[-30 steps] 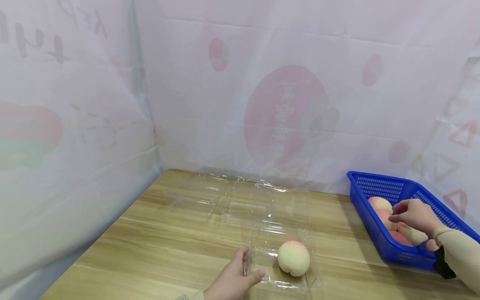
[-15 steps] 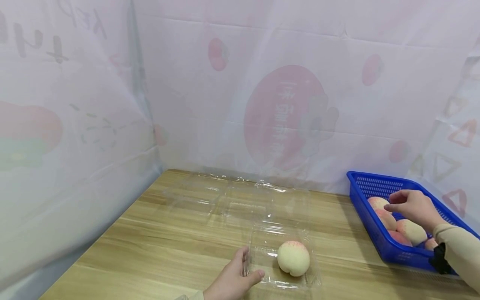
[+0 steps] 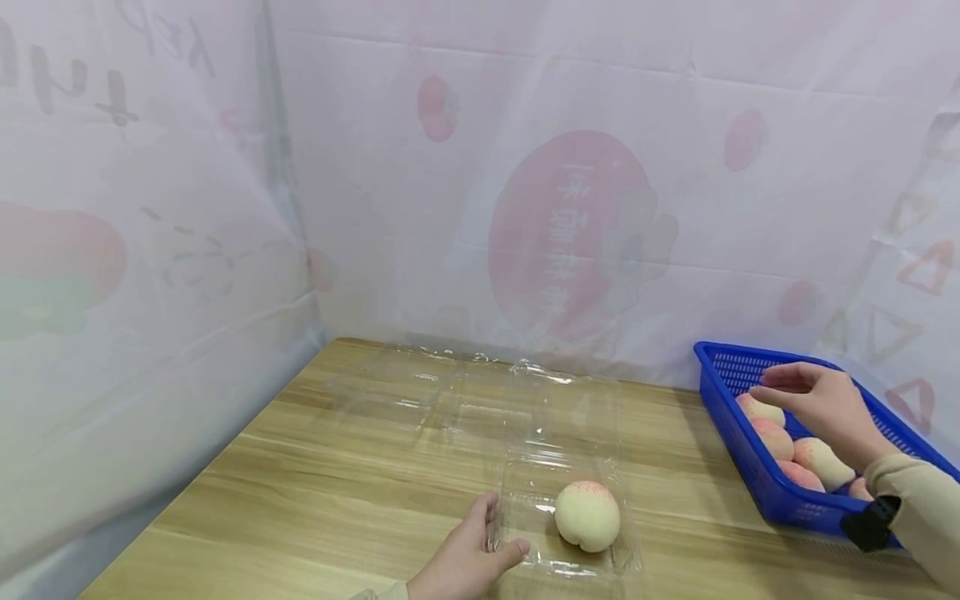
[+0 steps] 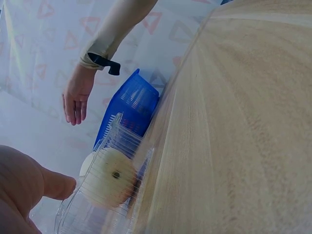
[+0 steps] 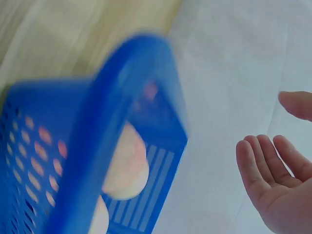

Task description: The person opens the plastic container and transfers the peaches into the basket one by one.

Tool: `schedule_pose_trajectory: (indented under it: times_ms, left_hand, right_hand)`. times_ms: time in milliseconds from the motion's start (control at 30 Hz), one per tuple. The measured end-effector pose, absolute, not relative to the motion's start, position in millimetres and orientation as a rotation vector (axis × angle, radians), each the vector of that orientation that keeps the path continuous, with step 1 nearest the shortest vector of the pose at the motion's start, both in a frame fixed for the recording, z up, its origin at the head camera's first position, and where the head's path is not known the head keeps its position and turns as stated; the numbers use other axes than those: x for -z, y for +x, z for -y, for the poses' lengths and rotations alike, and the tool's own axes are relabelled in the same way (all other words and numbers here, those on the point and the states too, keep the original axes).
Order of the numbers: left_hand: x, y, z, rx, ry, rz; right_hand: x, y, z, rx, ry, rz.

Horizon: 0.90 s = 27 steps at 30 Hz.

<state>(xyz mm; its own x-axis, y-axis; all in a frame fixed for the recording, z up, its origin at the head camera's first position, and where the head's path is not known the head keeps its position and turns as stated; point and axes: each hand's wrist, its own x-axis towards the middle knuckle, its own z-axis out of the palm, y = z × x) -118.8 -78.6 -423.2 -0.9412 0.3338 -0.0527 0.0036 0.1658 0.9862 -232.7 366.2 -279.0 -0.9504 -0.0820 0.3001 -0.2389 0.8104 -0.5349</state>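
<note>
A peach point(image 3: 587, 517) sits in the near tray of a clear plastic clamshell box point(image 3: 528, 533), whose raised lid stands behind it. My left hand point(image 3: 468, 554) holds the box's left side, its thumb over the rim and its fingers along the outer wall. In the left wrist view, the thumb point(image 4: 58, 185) is right at the rim, near the peach. My right hand point(image 3: 832, 408) hovers above the blue basket point(image 3: 750, 467) with nothing in its grasp. The right wrist view shows its fingers point(image 5: 265, 161) spread apart from the thumb. Several peaches point(image 3: 822, 463) lie in the basket.
More clear plastic boxes point(image 3: 397, 383) stand open at the back left of the wooden table point(image 3: 300, 517). White printed cloth point(image 3: 360, 208) hangs behind and along both sides. A black strap device point(image 3: 870, 523) is on the right wrist.
My right hand has lifted out of the basket, up and slightly left, empty, with its fingers opening. The peaches under it show more. The left hand and the box stay put.
</note>
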Motion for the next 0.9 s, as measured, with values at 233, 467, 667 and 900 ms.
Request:
schedule_pose_trajectory:
  times_ms: [233, 467, 667, 900]
  left_hand:
    - [422.4, -120.5, 78.4, -1.846, 0.348, -2.184]
    - [422.9, -121.6, 78.7, -1.85, 0.341, -2.172]
    - [423.5, -122.2, 79.6, -1.846, 0.338, -2.173]
    - [423.0, -122.3, 77.6, -1.848, 0.334, -2.159]
  right_hand:
    - [288.1, -214.3, -341.4, -0.93, 0.25, 2.763]
    - [300.4, -201.8, -318.0, -1.033, 0.239, 2.739]
    - [312.1, -190.3, -297.7, -1.084, 0.288, 2.702]
    - [330.1, -179.4, -277.4, -1.32, 0.318, 2.649]
